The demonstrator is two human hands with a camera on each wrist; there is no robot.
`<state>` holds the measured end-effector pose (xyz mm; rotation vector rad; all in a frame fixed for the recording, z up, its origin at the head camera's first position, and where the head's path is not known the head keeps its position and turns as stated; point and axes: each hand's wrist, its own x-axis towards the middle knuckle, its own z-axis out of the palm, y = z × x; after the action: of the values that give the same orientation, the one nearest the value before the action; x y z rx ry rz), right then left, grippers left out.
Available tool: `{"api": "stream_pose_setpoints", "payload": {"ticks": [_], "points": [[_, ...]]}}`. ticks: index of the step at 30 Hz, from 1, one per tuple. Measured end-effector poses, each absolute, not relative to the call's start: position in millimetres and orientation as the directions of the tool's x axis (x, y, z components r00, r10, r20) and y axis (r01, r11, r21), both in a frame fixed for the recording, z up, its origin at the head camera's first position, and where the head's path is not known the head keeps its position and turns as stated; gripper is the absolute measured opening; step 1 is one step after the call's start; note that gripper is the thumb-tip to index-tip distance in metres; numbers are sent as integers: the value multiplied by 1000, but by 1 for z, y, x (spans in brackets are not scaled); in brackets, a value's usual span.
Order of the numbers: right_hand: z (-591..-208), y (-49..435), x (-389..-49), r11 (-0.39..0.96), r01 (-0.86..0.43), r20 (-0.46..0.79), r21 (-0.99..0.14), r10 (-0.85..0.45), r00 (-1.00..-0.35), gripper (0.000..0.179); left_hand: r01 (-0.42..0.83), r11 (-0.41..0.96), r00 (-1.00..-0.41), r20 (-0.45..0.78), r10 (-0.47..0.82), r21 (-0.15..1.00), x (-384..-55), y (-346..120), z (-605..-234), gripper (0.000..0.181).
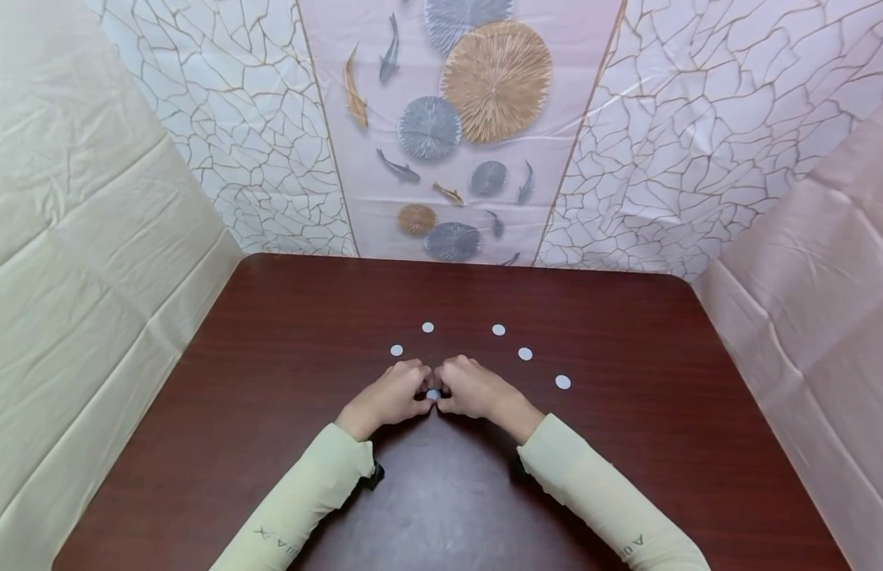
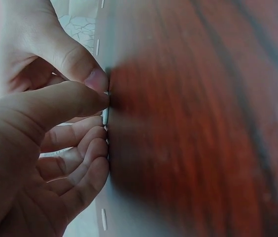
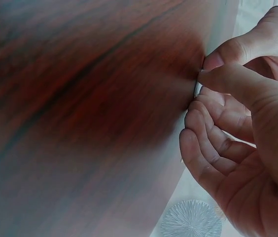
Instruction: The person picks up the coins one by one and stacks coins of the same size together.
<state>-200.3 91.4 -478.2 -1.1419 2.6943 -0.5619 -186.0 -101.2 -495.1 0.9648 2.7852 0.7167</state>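
Observation:
A small white disc (image 1: pixel 433 394) lies flat on the table between my two hands. My left hand (image 1: pixel 397 392) closes in on it from the left and my right hand (image 1: pixel 477 388) from the right, with curled fingers at its far side and thumbs at its near side. In the left wrist view the disc (image 2: pixel 105 116) shows edge-on as a thin sliver between thumb and fingers. Both thumb tips meet at its near edge, close against the tabletop. From the right wrist, the fingers hide most of the disc (image 3: pixel 197 89).
Several more white discs lie apart on the table: two beyond my left hand, including one disc (image 1: pixel 397 350), and others to the right, including the outermost disc (image 1: pixel 563 382). The dark red wooden table (image 1: pixel 270 341) meets patterned cloth walls (image 1: pixel 441 238) behind.

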Motion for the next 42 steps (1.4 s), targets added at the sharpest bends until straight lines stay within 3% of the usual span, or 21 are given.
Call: {"api": "stream_pose_setpoints", "payload": {"ticks": [11,25,42], "points": [[-474,99,-201,656,-646,-21,-391,-708,-706,9,518,694,-809,22,587,500,-187,-102,-494,12],[-455,163,-210,756,-568,-46,-326,-612,-789,23,511,698,-812,16,583,501,-186,-102,-492,13],[-446,224,-238,819,-472,-93,-327,-525,-846,23,496,702,-817,1,576,510,-184,-101,-491,14]]}}
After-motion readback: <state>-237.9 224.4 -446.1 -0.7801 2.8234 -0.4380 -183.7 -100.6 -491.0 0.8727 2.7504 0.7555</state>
